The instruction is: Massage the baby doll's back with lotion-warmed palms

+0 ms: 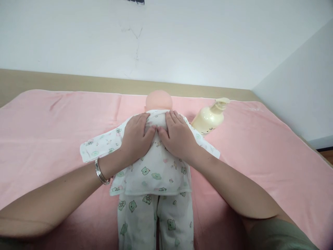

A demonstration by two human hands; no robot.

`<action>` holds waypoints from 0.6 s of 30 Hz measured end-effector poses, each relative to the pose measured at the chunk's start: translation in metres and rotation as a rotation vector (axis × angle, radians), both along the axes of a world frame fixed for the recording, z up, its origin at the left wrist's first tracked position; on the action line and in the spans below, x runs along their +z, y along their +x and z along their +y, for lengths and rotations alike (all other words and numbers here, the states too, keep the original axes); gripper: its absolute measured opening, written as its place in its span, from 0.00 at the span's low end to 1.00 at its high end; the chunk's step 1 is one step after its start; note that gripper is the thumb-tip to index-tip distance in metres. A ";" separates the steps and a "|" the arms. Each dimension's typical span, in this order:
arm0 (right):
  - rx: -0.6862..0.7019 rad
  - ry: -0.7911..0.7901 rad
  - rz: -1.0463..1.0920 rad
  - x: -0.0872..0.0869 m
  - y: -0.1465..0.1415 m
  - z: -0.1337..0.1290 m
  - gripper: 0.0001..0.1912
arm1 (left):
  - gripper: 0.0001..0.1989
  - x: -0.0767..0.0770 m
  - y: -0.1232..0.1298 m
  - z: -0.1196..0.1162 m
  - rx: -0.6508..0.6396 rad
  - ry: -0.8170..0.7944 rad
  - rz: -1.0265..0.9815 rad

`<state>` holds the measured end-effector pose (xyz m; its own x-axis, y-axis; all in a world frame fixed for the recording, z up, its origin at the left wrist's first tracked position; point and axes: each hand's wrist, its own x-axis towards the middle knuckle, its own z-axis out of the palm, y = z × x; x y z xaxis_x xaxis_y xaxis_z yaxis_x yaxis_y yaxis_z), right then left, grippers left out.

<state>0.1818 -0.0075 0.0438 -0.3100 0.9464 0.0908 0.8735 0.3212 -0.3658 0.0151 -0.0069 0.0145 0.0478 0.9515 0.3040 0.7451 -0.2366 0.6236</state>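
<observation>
A baby doll lies on a pink sheet, its head toward the wall. It is dressed in a white printed top and matching trousers. Both my hands rest flat on the upper part of the top, thumbs almost meeting at the middle. My left hand lies on the left side with fingers stretched out, a silver bangle on that wrist. On the right side my right hand lies with its fingers extended. The doll's face cannot be seen.
A cream pump bottle is just beyond the doll's right-hand sleeve. The pink sheet covers most of the table, whose wooden edge runs along the white wall at the back.
</observation>
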 end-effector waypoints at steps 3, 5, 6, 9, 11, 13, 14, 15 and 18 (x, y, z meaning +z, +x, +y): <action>0.004 0.004 -0.016 0.000 0.001 0.000 0.40 | 0.35 0.001 -0.001 0.001 -0.021 0.012 0.021; 0.030 -0.011 -0.046 0.002 0.003 0.002 0.40 | 0.35 0.003 0.000 -0.002 -0.036 0.020 0.050; 0.056 -0.024 -0.064 0.003 0.004 0.004 0.40 | 0.35 0.003 0.001 -0.005 -0.042 0.027 0.069; 0.121 -0.050 -0.103 0.006 0.009 0.009 0.41 | 0.33 0.005 0.006 -0.021 -0.082 0.087 0.150; 0.125 -0.024 -0.127 0.008 0.009 0.009 0.39 | 0.32 0.006 0.009 -0.033 -0.120 0.127 0.198; 0.102 0.019 -0.165 0.009 0.006 0.004 0.37 | 0.31 0.009 0.010 -0.039 -0.156 0.116 0.208; 0.083 0.043 -0.189 0.009 0.003 -0.002 0.36 | 0.31 0.010 0.010 -0.039 -0.169 0.086 0.193; 0.063 0.068 -0.214 0.010 0.000 -0.009 0.35 | 0.31 0.012 0.008 -0.035 -0.176 0.042 0.167; 0.040 0.155 -0.290 0.013 -0.009 -0.037 0.33 | 0.34 0.013 0.001 -0.015 -0.124 -0.092 0.073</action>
